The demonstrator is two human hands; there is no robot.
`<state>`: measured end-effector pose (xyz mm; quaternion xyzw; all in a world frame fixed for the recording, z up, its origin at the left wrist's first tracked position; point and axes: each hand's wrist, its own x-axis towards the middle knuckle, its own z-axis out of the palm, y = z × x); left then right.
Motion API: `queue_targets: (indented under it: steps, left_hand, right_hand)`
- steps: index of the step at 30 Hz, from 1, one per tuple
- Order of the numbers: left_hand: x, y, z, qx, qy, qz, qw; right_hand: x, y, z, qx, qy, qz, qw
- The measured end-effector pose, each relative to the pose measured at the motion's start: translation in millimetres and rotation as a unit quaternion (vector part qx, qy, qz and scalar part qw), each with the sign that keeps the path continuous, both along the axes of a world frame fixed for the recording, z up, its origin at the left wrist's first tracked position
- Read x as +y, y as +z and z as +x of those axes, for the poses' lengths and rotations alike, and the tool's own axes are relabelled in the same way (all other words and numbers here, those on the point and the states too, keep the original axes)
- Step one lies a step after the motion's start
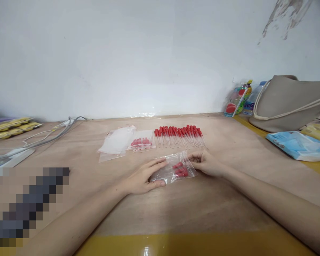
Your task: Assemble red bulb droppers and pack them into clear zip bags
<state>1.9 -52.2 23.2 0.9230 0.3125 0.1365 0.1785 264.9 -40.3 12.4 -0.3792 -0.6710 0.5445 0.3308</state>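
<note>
A clear zip bag [165,175] lies flat on the table in front of me, with several red dropper bulbs [181,173] inside near its right end. My left hand [144,177] rests over the bag's left end, thumb and fingers spread apart. At the right end, the fingers of my right hand [202,163] pinch the zip edge; the fingertips are partly hidden. Just beyond the bag is a row of loose red-bulbed droppers [178,131] with thin clear stems. To their left sits a stack of filled bags [141,142], beside a pile of flat, translucent bags [117,140].
Cables [50,133] and a white power strip [16,156] lie on the left, near yellow packets [13,129]. At the right are a grey bag [288,103], a wrapped bottle [234,101] and a blue tissue pack [298,145]. A white wall [149,64] closes the back.
</note>
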Motion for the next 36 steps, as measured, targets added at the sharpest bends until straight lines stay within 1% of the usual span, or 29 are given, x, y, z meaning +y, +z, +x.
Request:
queue_targets:
  steps: [2, 5, 6, 8, 10, 11, 13, 15, 16, 17, 20, 25, 31, 34, 36]
  left_hand:
    - [0.5, -0.6, -0.4, 0.004, -0.002, -0.002, 1.000]
    - [1.4, -1.6, -1.0, 0.007, -0.009, -0.001, 1.000]
    - [1.6, -1.9, -1.1, 0.006, -0.011, -0.001, 1.000]
    - [1.9, -2.1, -1.2, 0.004, -0.013, -0.001, 1.000]
    - [2.1, -2.3, -1.2, 0.005, -0.015, 0.001, 1.000]
    - [2.3, -2.4, -1.2, 0.007, -0.016, 0.003, 1.000]
    - [2.7, -2.8, -1.2, 0.012, -0.018, 0.010, 1.000]
    - [2.9, -3.0, -1.2, 0.015, -0.020, 0.018, 1.000]
    - [3.0, -3.0, -1.3, 0.016, -0.021, 0.021, 0.999]
    - [2.9, -2.9, -1.3, 0.016, -0.021, 0.024, 0.999]
    - [2.7, -2.5, -1.3, 0.018, -0.021, 0.032, 0.999]
    - [2.7, -3.2, -1.5, 0.023, -0.024, 0.037, 0.999]
    - [3.3, -3.7, -1.3, 0.017, -0.025, 0.037, 0.999]
    - [3.4, -2.9, -1.2, 0.021, -0.026, 0.035, 0.999]
    - [3.4, -2.5, -1.0, 0.021, -0.027, 0.035, 0.999]
  right_hand:
    - [0.1, 0.3, 0.7, -0.015, 0.003, 0.014, 1.000]
    - [2.2, -0.1, 3.4, -0.048, 0.034, 0.024, 0.998]
    - [4.7, -0.5, 5.2, -0.053, 0.025, 0.021, 0.998]
    - [13.9, -1.1, 9.9, -0.062, -0.030, 0.024, 0.997]
    - [28.3, -0.7, 14.7, -0.097, -0.111, 0.065, 0.987]
    - [36.8, 0.0, 16.2, -0.132, -0.155, 0.099, 0.974]
    - [54.4, 2.5, 15.6, -0.216, -0.227, 0.169, 0.935]
    - [70.8, 5.3, 9.4, -0.287, -0.268, 0.217, 0.894]
    - [78.0, 6.4, 4.6, -0.314, -0.276, 0.232, 0.878]
    - [84.5, 7.2, -0.9, -0.329, -0.281, 0.239, 0.869]
    - [100.1, 8.0, -17.0, -0.359, -0.293, 0.231, 0.855]
    - [115.4, 7.7, -30.6, -0.409, -0.318, 0.172, 0.838]
    - [116.9, 9.9, -40.5, -0.414, -0.330, 0.122, 0.840]
    - [111.1, 17.0, -38.6, -0.399, -0.330, 0.123, 0.847]
    - [104.1, 23.2, -31.3, -0.388, -0.332, 0.132, 0.849]
